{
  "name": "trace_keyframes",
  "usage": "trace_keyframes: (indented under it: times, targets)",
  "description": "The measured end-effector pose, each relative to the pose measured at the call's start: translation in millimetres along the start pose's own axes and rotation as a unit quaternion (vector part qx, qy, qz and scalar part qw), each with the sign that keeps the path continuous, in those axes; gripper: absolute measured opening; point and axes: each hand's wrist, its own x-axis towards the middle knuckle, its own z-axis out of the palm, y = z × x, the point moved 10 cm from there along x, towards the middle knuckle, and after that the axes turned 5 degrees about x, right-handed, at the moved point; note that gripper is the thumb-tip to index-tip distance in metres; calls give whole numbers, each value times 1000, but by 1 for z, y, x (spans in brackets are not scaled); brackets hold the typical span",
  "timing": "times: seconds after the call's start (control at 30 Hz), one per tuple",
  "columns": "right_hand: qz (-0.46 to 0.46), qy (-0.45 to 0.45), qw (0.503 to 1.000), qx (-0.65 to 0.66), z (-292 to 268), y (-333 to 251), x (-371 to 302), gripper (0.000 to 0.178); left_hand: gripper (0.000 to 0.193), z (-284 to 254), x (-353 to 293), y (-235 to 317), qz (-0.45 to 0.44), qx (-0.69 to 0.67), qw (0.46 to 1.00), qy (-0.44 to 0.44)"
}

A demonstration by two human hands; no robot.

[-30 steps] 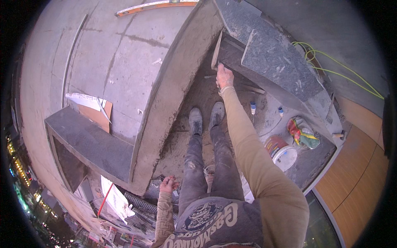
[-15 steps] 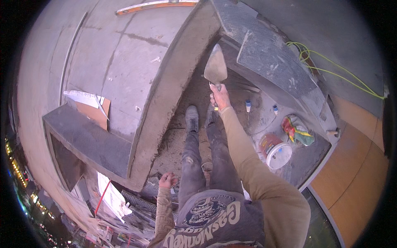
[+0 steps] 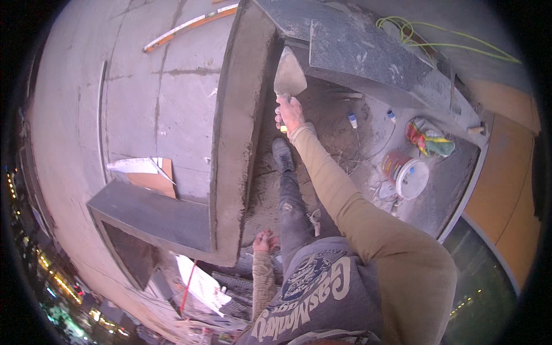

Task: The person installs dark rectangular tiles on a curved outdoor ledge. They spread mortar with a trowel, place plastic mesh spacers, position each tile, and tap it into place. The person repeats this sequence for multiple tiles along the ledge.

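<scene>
My right hand is closed around the handle of a pointed trowel, arm stretched forward. The grey metal blade points away from me, close to the inner corner where a cement-coated ledge meets a dark stone slab. Whether the blade touches either one, I cannot tell. My left hand hangs low beside my leg, near the ledge's near end. Its fingers are loosely bent and apart, and nothing shows in them.
Right of my legs are a bucket with a white lid, a colourful crumpled bag and blue-and-white plugs on cables. A yellow-green cord lies beyond the slab. Cardboard and an orange level rest at left.
The view has turned, shifting the scene. The trowel remains in my right hand, its blade nearer the ledge. One shoe shows now instead of two.
</scene>
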Motion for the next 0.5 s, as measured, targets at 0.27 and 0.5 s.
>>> trace_keyframes:
  times: [0.27, 0.5]
  targets:
    - [52, -28, 995, 80, 5, -23, -9, 24, 32, -12, -44, 32, 31, 44, 999, 5]
    - [-136, 69, 966, -211, -11, -17, 4, 37, 32, -23, -40, 81, 30, 78, 996, 13]
